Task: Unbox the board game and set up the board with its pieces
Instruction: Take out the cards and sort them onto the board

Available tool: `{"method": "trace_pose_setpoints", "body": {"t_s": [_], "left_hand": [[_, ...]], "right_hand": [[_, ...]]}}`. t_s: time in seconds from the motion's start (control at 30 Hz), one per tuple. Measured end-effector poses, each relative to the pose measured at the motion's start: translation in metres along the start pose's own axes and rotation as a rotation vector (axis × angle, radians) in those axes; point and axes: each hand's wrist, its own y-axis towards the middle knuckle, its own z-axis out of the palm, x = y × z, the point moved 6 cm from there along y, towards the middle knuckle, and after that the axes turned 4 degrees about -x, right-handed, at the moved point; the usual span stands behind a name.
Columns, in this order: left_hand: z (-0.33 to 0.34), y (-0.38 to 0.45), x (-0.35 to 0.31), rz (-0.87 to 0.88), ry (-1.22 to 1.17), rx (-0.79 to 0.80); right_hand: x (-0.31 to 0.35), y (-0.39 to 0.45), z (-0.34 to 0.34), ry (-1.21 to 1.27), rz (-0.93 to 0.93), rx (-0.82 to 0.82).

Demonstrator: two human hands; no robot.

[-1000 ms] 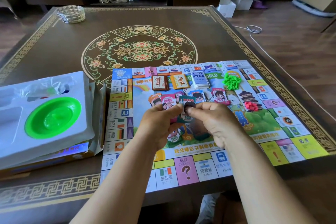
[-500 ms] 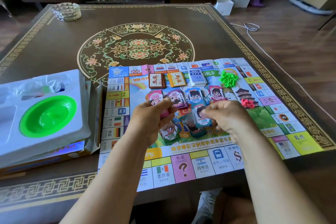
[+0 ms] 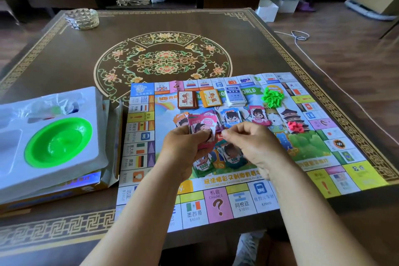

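The paper game board point(image 3: 356, 177) lies flat on the table in front of me. My left hand point(image 3: 183, 153) grips a stack of pink play money point(image 3: 201, 126) above the board's middle. My right hand point(image 3: 252, 142) hovers beside it with thumb and forefinger pinched together at the stack's right edge; whether they hold a note is hidden. Sorted money piles point(image 3: 232, 115) lie in a row, with green and teal piles point(image 3: 228, 157) under my hands. Three card decks point(image 3: 210, 98) sit along the board's far side, beside green houses point(image 3: 272, 98) and red pieces point(image 3: 296, 127).
The open game box with its white plastic insert point(image 3: 95, 114) and a green bowl point(image 3: 58, 142) sits at my left. A woven coaster stack point(image 3: 82, 19) rests at the far left table corner. A white cable point(image 3: 302, 36) runs over the floor at the right.
My right hand rose from the teal pile back to the pink stack, which my left hand lifted and tilted into view.
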Motion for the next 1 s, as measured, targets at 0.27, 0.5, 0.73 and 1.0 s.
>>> {"method": "trace_pose_setpoints", "body": {"t_s": [0.27, 0.5, 0.73, 1.0], "left_hand": [[0.008, -0.004, -0.001, 0.012, -0.049, 0.089], [0.009, -0.001, 0.0, 0.015, -0.018, 0.081], [0.005, 0.0, -0.002, 0.025, -0.078, 0.024], [0.005, -0.001, -0.001, 0.002, -0.075, 0.03]], "right_hand": [[-0.004, 0.003, 0.019, 0.259, 0.057, 0.005], [-0.011, 0.009, 0.006, 0.234, 0.08, -0.05], [-0.01, 0.007, 0.007, 0.22, 0.075, -0.055], [-0.009, 0.008, 0.008, 0.252, 0.054, -0.058]]}}
